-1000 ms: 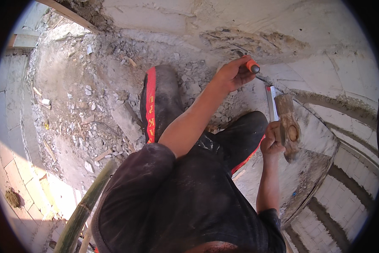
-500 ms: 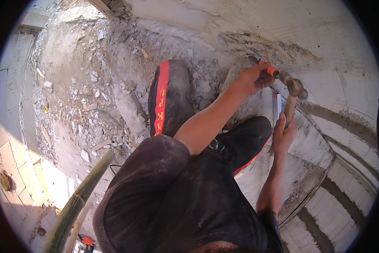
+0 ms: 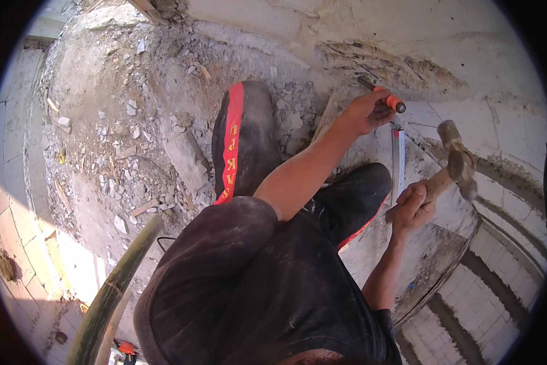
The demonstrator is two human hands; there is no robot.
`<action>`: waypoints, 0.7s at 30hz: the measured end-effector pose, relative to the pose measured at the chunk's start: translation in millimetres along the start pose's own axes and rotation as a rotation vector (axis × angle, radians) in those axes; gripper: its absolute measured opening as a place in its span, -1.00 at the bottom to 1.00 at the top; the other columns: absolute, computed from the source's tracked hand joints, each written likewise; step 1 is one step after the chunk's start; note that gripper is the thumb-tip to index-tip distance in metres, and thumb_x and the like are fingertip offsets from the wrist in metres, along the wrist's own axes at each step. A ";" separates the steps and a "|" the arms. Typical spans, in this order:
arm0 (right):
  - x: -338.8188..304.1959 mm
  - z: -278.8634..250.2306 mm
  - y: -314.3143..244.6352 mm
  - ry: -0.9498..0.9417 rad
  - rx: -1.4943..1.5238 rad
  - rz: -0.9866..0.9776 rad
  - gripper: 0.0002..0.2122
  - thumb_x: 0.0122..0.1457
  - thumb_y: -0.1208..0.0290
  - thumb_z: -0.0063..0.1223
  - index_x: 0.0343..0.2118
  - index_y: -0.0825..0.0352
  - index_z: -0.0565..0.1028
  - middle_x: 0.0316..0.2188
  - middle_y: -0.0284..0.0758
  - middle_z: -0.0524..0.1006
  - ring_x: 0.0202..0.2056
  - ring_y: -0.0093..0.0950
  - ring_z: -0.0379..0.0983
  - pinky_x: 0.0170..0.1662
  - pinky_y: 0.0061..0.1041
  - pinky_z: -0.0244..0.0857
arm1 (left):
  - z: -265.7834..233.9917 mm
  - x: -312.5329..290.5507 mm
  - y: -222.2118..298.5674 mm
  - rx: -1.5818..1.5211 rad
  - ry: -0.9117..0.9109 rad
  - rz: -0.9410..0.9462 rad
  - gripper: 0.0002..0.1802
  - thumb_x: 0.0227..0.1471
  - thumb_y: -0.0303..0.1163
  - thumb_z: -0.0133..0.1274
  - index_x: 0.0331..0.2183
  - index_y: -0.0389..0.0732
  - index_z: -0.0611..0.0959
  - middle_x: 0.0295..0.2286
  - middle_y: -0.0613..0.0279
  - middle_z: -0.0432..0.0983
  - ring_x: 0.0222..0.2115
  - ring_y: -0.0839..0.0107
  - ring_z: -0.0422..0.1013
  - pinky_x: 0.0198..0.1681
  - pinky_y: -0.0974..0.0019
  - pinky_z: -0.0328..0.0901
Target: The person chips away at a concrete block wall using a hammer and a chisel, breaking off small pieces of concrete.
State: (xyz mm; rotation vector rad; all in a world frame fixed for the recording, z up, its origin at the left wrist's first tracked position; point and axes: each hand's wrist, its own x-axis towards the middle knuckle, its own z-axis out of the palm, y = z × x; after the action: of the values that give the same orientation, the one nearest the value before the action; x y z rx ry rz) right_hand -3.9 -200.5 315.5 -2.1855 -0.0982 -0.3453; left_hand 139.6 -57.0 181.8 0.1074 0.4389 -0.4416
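Left hand [image 3: 371, 114], grip wrapped around an orange-handled chisel [image 3: 395, 103], far end near the chipped wall [image 3: 401, 68], right hand [image 3: 414, 208], grip wrapped around a hammer [image 3: 459, 160], head apart from the chisel.

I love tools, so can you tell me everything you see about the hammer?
The hammer has a pale brown handle, probably wood, and a dusty, grey-brown head that looks like metal. The right hand grips the handle, its end poking out below. The head is tilted, right of the orange-handled tool and not touching it.
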 end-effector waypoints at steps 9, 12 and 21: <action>14.9 43.0 45.1 -0.065 -0.242 0.145 -0.63 0.33 0.15 -0.15 -0.49 0.37 0.40 -0.73 -0.42 0.32 -0.71 -0.64 0.20 -0.63 -0.60 0.10 | -10.1 16.3 4.7 -0.076 -0.055 0.032 -0.77 0.13 -0.26 0.08 -0.31 -0.24 0.57 -0.46 0.14 0.53 -0.44 0.33 0.50 -0.32 0.28 0.50; -4.3 49.8 17.3 -0.103 -0.084 0.234 -0.63 0.35 0.20 -0.16 -0.57 0.31 0.33 -0.76 -0.44 0.29 -0.73 -0.67 0.22 -0.67 -0.63 0.07 | -28.8 33.0 11.5 -0.225 0.134 0.049 -0.75 0.11 -0.24 0.07 -0.35 -0.26 0.58 -0.49 0.13 0.54 -0.48 0.34 0.50 -0.37 0.29 0.49; -14.2 24.3 -17.9 0.007 0.198 0.186 -0.65 0.34 0.19 -0.18 -0.50 0.35 0.37 -0.73 -0.41 0.35 -0.69 -0.65 0.26 -0.61 -0.65 0.11 | -45.4 -28.3 -1.1 0.377 0.103 -0.052 -0.68 0.01 -0.21 0.17 -0.34 -0.29 0.60 -0.51 0.13 0.54 -0.59 0.35 0.47 -0.50 0.32 0.44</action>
State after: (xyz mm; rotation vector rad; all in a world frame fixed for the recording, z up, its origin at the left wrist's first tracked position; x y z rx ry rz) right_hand -15.9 -169.6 311.8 -1.9794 0.0716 -0.2278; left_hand 98.5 -38.2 153.1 0.4866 0.4565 -0.5680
